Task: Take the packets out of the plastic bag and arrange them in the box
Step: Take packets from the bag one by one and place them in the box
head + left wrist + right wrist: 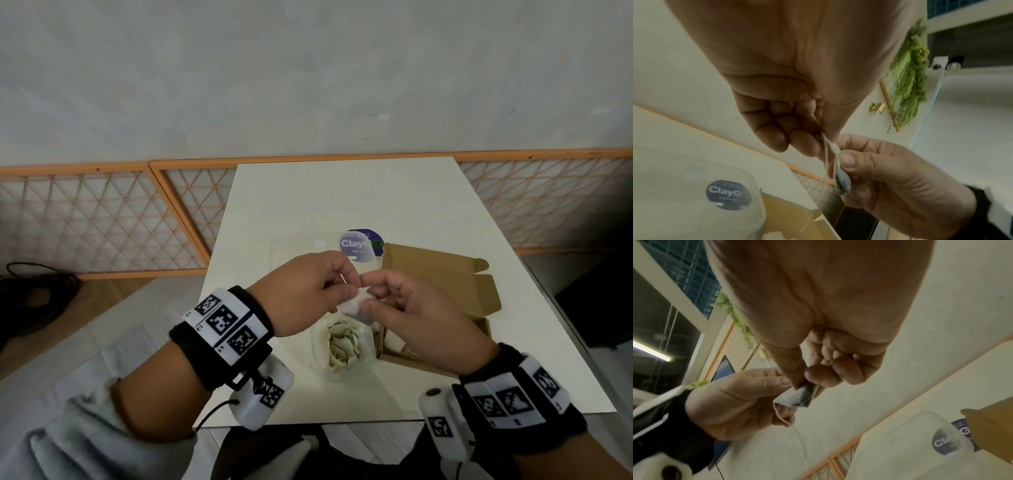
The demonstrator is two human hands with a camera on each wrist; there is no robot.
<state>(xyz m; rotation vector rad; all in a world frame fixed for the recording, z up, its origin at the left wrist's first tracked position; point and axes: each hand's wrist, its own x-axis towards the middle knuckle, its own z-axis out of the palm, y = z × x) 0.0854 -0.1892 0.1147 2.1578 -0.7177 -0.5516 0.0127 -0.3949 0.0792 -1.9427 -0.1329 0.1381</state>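
On the white rectangular table point(394, 192), the open brown cardboard box point(442, 274) sits right of the clear plastic bag point(342, 346) w/ pale packets inside. Above the bag, your left hand point(308, 291) & right hand point(421, 318) both pinch one small white paper packet point(352, 303), fingers curled; its thin string point(797, 433) dangles below.

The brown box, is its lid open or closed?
Open. The cardboard box on the table has its lid flap folded back away from the person, so the head view looks down into it.
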